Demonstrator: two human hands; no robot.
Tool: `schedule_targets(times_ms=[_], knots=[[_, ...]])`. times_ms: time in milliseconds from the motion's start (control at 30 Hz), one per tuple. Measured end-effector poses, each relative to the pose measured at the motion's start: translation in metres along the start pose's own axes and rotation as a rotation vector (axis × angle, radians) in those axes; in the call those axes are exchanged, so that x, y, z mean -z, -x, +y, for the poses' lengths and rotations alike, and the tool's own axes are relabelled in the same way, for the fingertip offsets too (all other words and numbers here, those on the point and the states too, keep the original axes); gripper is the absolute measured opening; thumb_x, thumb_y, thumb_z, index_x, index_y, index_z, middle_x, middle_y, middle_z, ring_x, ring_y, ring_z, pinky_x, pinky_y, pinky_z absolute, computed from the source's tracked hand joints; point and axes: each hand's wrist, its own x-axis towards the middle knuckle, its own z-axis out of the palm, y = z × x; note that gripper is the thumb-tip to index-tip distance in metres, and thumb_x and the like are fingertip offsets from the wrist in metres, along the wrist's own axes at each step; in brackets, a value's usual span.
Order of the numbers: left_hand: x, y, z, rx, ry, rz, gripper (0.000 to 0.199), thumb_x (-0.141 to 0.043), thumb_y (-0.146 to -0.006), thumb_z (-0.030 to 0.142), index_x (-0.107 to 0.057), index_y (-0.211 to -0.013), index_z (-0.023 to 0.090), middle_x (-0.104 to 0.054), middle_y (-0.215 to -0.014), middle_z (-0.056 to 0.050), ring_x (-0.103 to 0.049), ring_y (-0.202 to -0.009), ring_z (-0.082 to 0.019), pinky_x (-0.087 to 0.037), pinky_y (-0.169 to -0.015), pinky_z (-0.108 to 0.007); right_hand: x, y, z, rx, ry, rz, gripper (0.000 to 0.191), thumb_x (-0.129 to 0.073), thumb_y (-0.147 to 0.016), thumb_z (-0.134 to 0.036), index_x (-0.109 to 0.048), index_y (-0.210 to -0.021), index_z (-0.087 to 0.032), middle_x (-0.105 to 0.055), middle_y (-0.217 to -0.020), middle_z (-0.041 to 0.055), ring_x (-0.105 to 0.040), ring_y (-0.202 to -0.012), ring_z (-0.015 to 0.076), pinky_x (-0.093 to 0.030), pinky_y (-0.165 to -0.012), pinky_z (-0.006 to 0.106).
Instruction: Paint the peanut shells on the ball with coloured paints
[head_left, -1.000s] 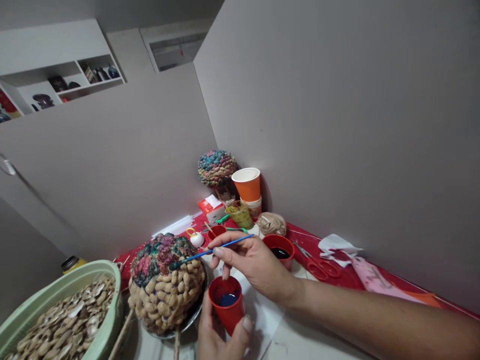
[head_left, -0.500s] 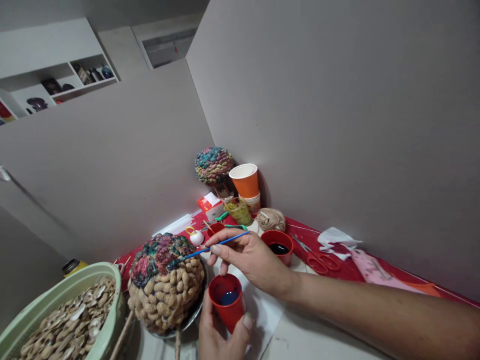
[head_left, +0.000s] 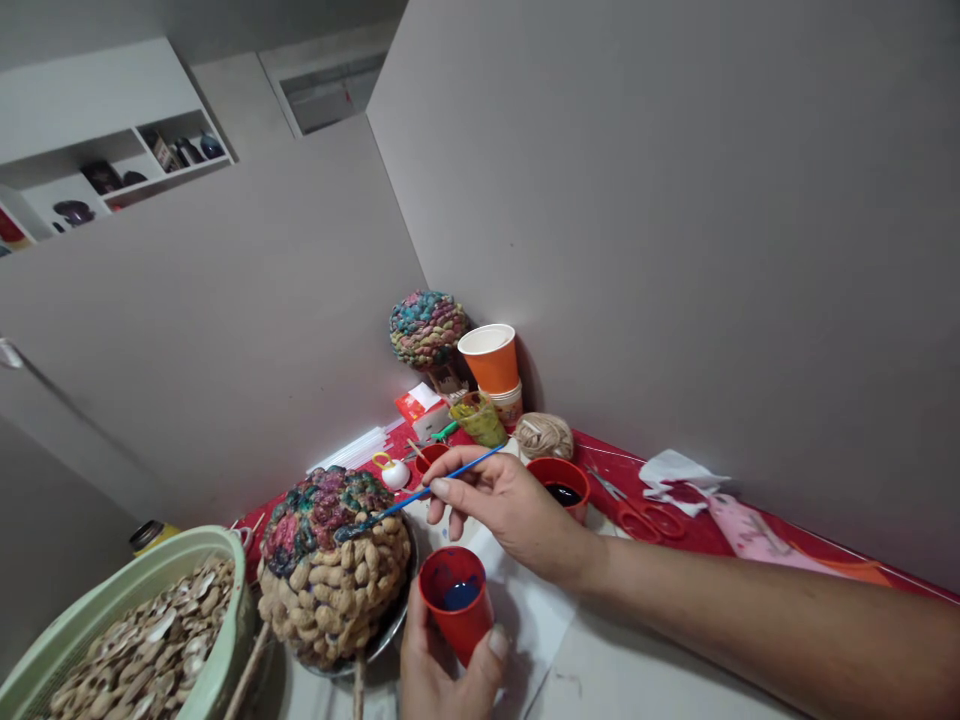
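A ball covered in peanut shells (head_left: 337,590) rests in a metal bowl; its top is painted red, green and dark blue, its lower part is bare tan. My right hand (head_left: 499,505) pinches a thin blue paintbrush (head_left: 442,482), whose tip touches the ball near the edge of the painted area. Just below, my left hand (head_left: 450,685) is wrapped round a small red cup (head_left: 459,610) with dark blue liquid inside, tilted slightly. Behind my right wrist stands a larger red cup (head_left: 562,487) of dark liquid.
A green basket (head_left: 238,610) of peanut shells stands at left. Farther back are a painted ball on a stand (head_left: 427,330), orange paper cup (head_left: 491,362), yellow-stained cup (head_left: 480,420), twine (head_left: 544,437) and red scissors (head_left: 649,520). Grey panels rise behind the table.
My right hand and the brush have shifted slightly right, and the brush tip has moved a little along the ball. My left hand still holds the red cup.
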Motion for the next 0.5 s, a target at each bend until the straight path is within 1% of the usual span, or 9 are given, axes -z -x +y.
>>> schedule_targets(times_ms=[67, 200, 367, 500], knots=[[0.0, 0.0004, 0.0016, 0.014, -0.012, 0.012, 0.075, -0.086, -0.059, 0.047, -0.062, -0.122, 0.015, -0.073, -0.115, -0.019, -0.069, -0.101, -0.029, -0.054, -0.092, -0.036, 0.0019, -0.0015, -0.0003, 0.006, 0.009, 0.013, 0.028, -0.073, -0.076, -0.041, -0.064, -0.085, -0.016, -0.07, -0.063, 0.0001, -0.06, -0.051, 0.0086, -0.048, -0.051, 0.021], [-0.001, 0.0007, 0.0059, 0.026, -0.003, -0.001, 0.074, -0.086, -0.057, 0.049, -0.065, -0.119, 0.014, -0.074, -0.113, -0.019, -0.07, -0.099, -0.029, -0.055, -0.089, -0.033, 0.0033, -0.0015, -0.0025, 0.035, -0.023, 0.003, 0.028, -0.074, -0.076, -0.041, -0.065, -0.085, -0.016, -0.071, -0.064, 0.0003, -0.06, -0.051, 0.0088, -0.048, -0.051, 0.021], [-0.0006, 0.0004, 0.0042, 0.024, -0.027, 0.01, 0.078, -0.085, -0.058, 0.052, -0.064, -0.121, 0.013, -0.072, -0.117, -0.02, -0.069, -0.104, -0.03, -0.053, -0.092, -0.034, 0.0021, -0.0011, -0.002, 0.059, -0.045, 0.024, 0.029, -0.077, -0.075, -0.042, -0.066, -0.084, -0.016, -0.07, -0.064, -0.0007, -0.059, -0.051, 0.0083, -0.048, -0.051, 0.021], [0.0016, 0.0006, 0.0013, 0.019, -0.034, -0.002, 0.078, -0.084, -0.059, 0.054, -0.063, -0.122, 0.012, -0.074, -0.107, -0.019, -0.07, -0.1, -0.03, -0.054, -0.092, -0.035, 0.0046, -0.0033, -0.0003, 0.059, -0.01, 0.019, 0.025, -0.075, -0.077, -0.039, -0.065, -0.084, -0.017, -0.07, -0.065, -0.0001, -0.059, -0.052, 0.0091, -0.047, -0.052, 0.023]])
